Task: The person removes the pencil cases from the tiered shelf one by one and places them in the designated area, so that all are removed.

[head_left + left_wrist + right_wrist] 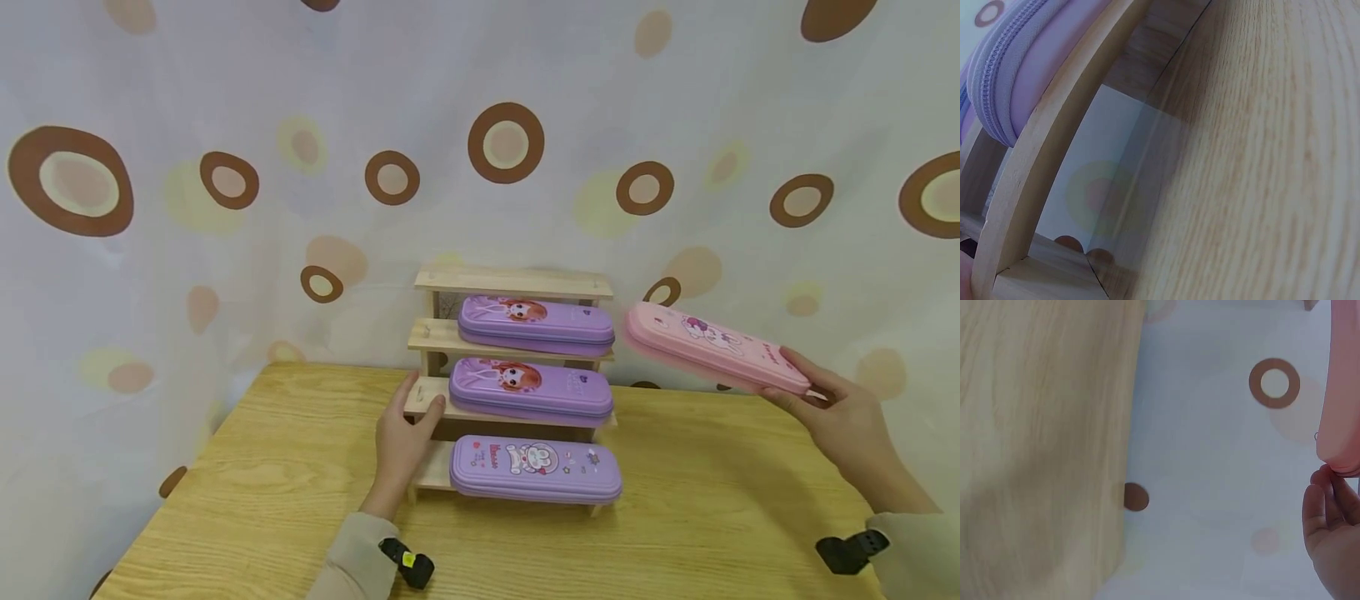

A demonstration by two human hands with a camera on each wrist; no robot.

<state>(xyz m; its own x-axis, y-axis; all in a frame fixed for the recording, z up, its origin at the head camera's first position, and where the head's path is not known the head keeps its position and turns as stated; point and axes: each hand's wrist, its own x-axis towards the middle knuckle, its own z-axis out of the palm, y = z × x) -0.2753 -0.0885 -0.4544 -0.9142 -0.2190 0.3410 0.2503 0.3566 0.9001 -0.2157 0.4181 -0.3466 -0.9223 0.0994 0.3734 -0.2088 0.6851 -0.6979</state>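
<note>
At the left end of the stepped wooden rack (513, 281), the left hand (401, 433) grips a lower shelf (431, 383), its thumb by the front edge and fingers round the end, probably to steady the light frame on the tabletop (720, 533). Further right, the far case (536, 325), middle case (536, 392) and near case (536, 471), all purple, lie lengthwise on separate steps, an arrangement that seems to leave each printed lid visible. Right of the rack, near the far case, the pink case (712, 348) is held off the tabletop. The right hand (847, 425) has thumb and fingers clamped on its right end, which likely leaves the left end unobstructed.
</note>
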